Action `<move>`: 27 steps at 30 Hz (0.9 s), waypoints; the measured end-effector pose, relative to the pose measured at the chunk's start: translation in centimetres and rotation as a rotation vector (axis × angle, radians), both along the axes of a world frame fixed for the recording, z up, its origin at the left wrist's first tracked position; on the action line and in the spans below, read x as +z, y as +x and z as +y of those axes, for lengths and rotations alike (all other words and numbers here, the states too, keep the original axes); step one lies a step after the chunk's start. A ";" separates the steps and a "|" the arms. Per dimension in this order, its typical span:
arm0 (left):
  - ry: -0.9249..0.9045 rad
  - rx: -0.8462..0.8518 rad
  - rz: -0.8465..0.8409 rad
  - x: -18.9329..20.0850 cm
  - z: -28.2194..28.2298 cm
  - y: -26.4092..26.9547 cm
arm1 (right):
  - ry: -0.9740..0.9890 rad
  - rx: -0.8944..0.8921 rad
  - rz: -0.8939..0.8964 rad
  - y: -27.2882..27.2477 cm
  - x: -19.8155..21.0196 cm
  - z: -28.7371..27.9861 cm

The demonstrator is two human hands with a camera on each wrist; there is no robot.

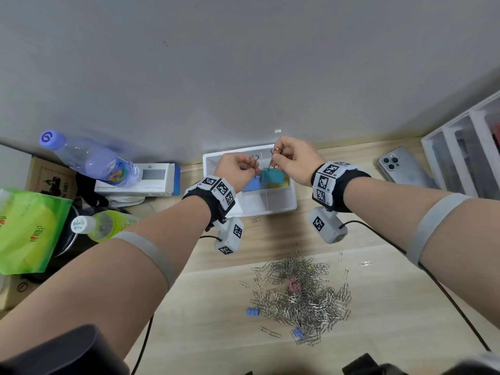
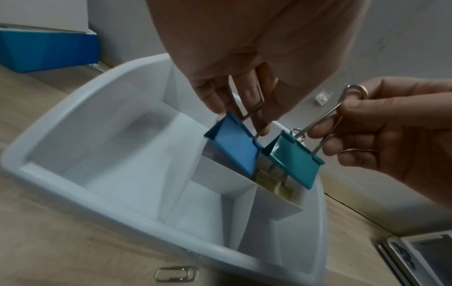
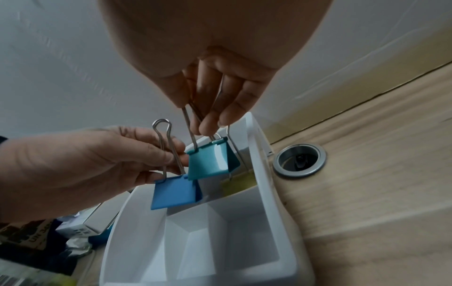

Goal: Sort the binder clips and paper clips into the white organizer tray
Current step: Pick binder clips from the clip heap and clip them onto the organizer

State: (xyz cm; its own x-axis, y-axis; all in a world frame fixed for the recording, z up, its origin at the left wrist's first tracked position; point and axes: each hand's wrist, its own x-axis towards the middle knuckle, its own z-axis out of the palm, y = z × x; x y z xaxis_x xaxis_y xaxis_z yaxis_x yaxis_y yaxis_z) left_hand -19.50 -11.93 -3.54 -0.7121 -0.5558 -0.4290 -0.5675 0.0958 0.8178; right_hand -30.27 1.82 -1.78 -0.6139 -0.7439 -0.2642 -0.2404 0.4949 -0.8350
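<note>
You've got one large clip in each hand, both hanging over the far end of the white organizer tray [image 1: 290, 205]: your left hand [image 1: 234, 167] pinches the wire handles of the blue binder clip [image 2: 233, 146], and your right hand [image 1: 293, 161] pinches the handles of the teal binder clip [image 2: 297, 161], fingers curled tight on the steel loops. The teal clip hangs just beside the blue one, a touch higher and closer to the tray's right wall, and below them a yellow binder clip [image 2: 275, 186] already sits in that far compartment. The step looks like a drop into that same large-clip section, so bring each body down between the divider walls before you let go; from this height they could bounce off a rim or tip into the bare near compartments. Release one at a time, blue first as it hangs lower, so the handles don't tangle. Keep your wrists clear of the rim. Behind you on the wooden desk [image 1: 378, 307] the pile of paper clips [image 1: 303, 296] waits, small blue [image 1: 252, 311] and pink binder clips [image 1: 294, 286] mixed in, so most of the sorting appears to lie ahead.
</note>
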 end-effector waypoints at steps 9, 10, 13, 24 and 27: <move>-0.053 -0.069 0.009 -0.1 -0.2 0.5 | -0.050 -0.116 0.026 -0.3 0.4 -0.6; -0.075 -0.088 0.012 -0.2 -0.4 0.6 | -0.061 -0.138 0.029 -0.5 0.5 -0.6; -0.156 -0.147 -0.013 -0.3 -0.5 0.7 | -0.076 -0.143 0.026 -0.8 0.5 -0.7; -0.245 -0.039 -0.048 -0.3 -1.2 0.5 | -0.018 -0.014 0.115 -0.1 0.3 -0.7; -0.233 -0.064 -0.051 -0.3 -1.2 0.6 | 0.030 0.102 0.143 0.1 0.1 -0.7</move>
State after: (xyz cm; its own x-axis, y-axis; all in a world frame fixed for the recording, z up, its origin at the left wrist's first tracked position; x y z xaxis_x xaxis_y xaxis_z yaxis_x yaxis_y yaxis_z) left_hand -18.89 -13.11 -3.89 -0.7297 -0.5986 -0.3305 -0.5941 0.3158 0.7398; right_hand -30.14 1.14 -1.67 -0.5683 -0.7974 -0.2027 -0.4064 0.4863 -0.7735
